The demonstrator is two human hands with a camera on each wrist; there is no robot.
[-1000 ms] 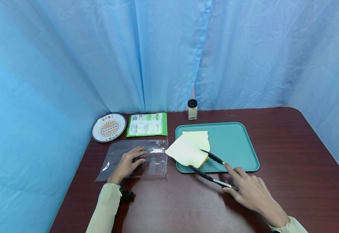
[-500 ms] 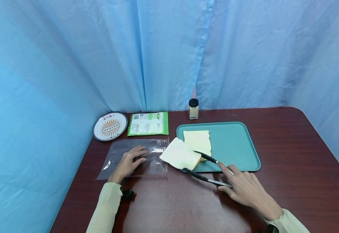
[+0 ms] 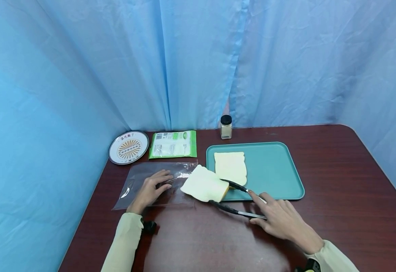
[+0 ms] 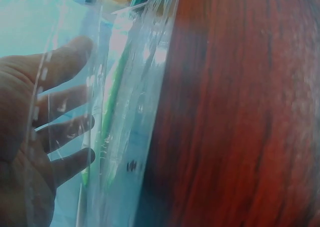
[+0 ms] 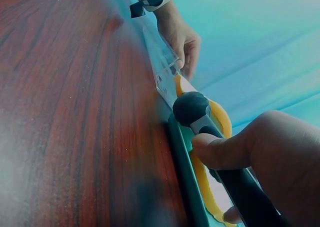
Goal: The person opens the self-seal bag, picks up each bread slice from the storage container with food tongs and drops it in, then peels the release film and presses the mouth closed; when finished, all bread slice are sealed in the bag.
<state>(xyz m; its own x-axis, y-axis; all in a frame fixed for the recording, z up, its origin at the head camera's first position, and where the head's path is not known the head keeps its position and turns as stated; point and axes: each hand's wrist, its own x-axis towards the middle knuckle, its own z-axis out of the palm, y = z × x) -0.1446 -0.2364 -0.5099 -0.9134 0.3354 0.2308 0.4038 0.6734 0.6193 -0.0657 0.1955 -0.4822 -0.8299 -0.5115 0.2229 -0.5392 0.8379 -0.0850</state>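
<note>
In the head view my right hand [image 3: 283, 219] grips a pair of tongs [image 3: 230, 208] with black tips. A slice of bread [image 3: 203, 184] is between the tong tips, reaching from the tray's left front corner over a clear plastic bag [image 3: 135, 183]. Another bread slice [image 3: 230, 166] lies flat on the green tray [image 3: 273, 170]. My left hand [image 3: 150, 190] is at the bag, thumb apart from the fingers. Through clear film in the left wrist view, its fingers [image 4: 72, 164] look spread and fairly straight. Whether the bread's edge is inside the bag I cannot tell.
A patterned plate [image 3: 129, 147] sits at the back left, beside a green-and-white packet [image 3: 173, 144]. Behind the tray stands a small jar [image 3: 226, 127] with a black lid. Blue curtains [image 3: 198, 64] hang along the table's [image 3: 337, 170] back and left sides.
The tongs and the bread slice in them have moved left, off the other slice and over the bag's right edge. My right hand has followed. My left hand looks much the same.
</note>
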